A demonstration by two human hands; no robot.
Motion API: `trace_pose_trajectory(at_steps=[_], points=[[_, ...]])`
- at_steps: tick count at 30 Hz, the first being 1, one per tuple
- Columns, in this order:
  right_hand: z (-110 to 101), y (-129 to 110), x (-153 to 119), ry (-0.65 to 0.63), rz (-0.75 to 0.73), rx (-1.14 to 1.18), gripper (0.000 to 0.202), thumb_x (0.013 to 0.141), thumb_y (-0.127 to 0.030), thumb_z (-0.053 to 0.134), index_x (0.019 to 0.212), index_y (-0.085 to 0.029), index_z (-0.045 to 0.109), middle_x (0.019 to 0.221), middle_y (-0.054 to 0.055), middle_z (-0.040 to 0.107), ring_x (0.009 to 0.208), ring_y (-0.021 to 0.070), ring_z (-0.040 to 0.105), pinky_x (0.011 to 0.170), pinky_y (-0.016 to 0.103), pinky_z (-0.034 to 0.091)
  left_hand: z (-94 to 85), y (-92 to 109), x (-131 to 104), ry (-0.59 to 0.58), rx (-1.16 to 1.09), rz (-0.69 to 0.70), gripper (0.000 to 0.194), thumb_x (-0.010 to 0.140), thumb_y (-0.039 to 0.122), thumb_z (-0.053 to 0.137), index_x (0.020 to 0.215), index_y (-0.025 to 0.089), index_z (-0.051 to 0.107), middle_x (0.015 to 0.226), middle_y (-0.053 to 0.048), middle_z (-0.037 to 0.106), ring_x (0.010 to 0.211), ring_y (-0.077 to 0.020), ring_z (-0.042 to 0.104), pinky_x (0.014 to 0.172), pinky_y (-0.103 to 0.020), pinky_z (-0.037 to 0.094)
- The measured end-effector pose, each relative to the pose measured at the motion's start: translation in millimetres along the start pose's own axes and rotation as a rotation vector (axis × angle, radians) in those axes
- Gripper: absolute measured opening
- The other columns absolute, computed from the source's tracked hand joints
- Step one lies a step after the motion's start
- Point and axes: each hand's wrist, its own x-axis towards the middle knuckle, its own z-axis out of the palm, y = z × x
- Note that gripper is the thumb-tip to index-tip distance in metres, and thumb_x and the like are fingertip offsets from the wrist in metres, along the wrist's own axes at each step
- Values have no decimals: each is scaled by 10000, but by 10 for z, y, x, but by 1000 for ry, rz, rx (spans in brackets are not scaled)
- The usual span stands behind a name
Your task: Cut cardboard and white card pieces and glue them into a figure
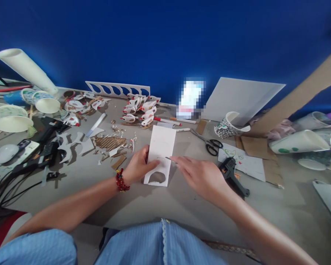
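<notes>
A white card strip [160, 154] lies flat on the grey bench [154, 206], straight ahead of the person, with an arch-shaped hole cut near its near end. The left hand [139, 165] presses on the strip's left edge, fingers curled over it and thumb lying across the card above the hole. The right hand [200, 173] is loosely closed around a thin blade or pen tip [169, 159], whose point meets the card near its right edge; the tool itself is too small to name. A black glue gun [231, 173] sits just beside the right hand, black scissors [213, 146] farther back. Card scraps [110, 145] crowd the left side. The bench nearest the person, below the strip, has open room.
</notes>
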Motion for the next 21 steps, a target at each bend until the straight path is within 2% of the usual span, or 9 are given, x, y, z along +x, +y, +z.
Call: trace_pose_trajectory(at_steps=[5,10,16,21], points=[[152,9,-15,19,12,74,418,962,-200,407,1350,-305,522,1183,1,697,817,161,697,600,248,433,-27,23,14,-5,54,20,370,768,286,675,1098,151,577,1058,-107,699,934,-267,650,777,-369,519],[175,-1,-16,15,17,32,410,967,-234,392,1346,-312,531,1101,2,721,761,172,694,540,255,393,-23,4,11,-11,50,14,386,772,302,676,1111,157,562,1061,-101,698,930,-265,654,755,-356,528],[206,-27,1,9,13,-26,407,980,-253,366,1352,-311,520,1100,15,720,721,172,686,510,260,355,-19,-6,5,-8,80,28,371,782,307,668,1107,161,564,1060,-97,690,924,-256,651,756,-348,522],[165,-54,16,-18,4,-70,396,970,-232,387,1332,-308,529,1089,16,723,731,176,693,497,268,326,4,-5,-15,-16,108,35,349,780,302,664,1082,156,566,970,-74,690,816,-219,641,673,-309,511]])
